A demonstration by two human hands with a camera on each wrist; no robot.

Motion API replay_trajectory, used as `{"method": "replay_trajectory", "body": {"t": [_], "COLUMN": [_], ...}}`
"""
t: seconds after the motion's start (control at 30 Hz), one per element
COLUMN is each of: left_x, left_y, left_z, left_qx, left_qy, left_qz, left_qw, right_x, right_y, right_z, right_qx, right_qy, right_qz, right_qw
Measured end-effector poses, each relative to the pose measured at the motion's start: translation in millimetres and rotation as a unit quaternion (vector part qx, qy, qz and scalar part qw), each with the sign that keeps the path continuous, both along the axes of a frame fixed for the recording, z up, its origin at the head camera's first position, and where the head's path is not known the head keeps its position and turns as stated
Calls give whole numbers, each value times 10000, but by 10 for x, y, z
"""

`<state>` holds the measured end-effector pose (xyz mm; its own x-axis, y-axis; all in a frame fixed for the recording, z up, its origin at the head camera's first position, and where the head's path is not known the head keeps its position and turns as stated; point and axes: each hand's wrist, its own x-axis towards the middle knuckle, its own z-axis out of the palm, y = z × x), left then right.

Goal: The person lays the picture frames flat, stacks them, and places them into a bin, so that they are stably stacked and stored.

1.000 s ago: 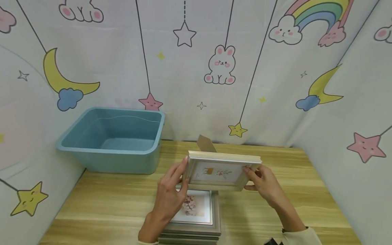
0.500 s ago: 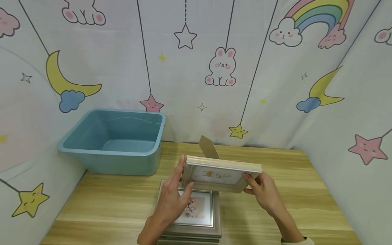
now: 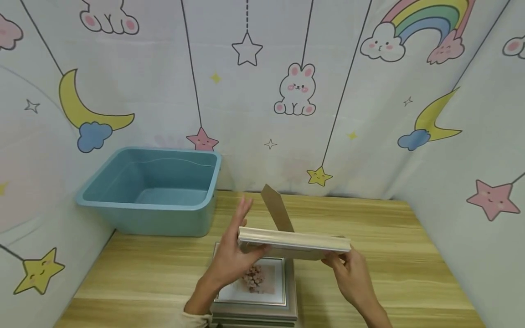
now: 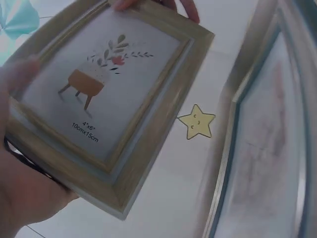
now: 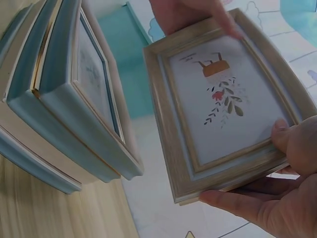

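Tilted nearly flat in the head view, a beige picture frame (image 3: 293, 239) is held between both hands above a stack. Its brown easel back stand (image 3: 278, 207) sticks up behind. My left hand (image 3: 229, 262) holds the left end, thumb across the front and fingers reaching up past the edge. At the opposite end my right hand (image 3: 354, 278) pinches the border, thumb in front and fingers behind, as the right wrist view shows. A flowerpot print (image 4: 86, 82) fills the frame. Below lies the stack of frames (image 5: 94, 124), topped by one with a pink flower picture (image 3: 260, 279).
A blue plastic bin (image 3: 164, 221) stands at the back left of the wood-grain table (image 3: 393, 255), nothing visible inside it. White curtains (image 3: 262, 91) printed with cartoon stars, moons and rabbits close off the back and sides.
The held frame has tipped further over, so its print has turned from the head view and its top edge has come lower and nearer. The left fingers now extend upward past its edge.
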<state>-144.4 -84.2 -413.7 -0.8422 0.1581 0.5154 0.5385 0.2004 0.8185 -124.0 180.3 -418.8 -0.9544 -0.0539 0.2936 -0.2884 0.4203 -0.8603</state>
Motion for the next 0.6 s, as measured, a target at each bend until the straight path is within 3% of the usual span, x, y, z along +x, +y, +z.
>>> {"method": "replay_trajectory", "body": {"t": [0.17, 0.27, 0.43, 0.6], "left_x": [-76, -111, -162, -171], "left_y": [-91, -152, -197, -222], "left_z": [92, 125, 148, 160], "left_qx": [-64, -185, -414, -365], "left_qy": [388, 424, 593, 836], "left_qz": [-596, -1011, -1381, -1752], "left_qw": [9974, 9938, 9878, 9803], "right_x": [41, 35, 25, 17], "right_y": [-42, -46, -16, 16], "right_z": [-30, -71, -126, -165], "right_qx": [240, 225, -124, -203], "right_qy": [630, 1043, 1456, 1841], "right_qz": [-108, -66, 228, 557], "right_qw": [9977, 9943, 9890, 9811]}}
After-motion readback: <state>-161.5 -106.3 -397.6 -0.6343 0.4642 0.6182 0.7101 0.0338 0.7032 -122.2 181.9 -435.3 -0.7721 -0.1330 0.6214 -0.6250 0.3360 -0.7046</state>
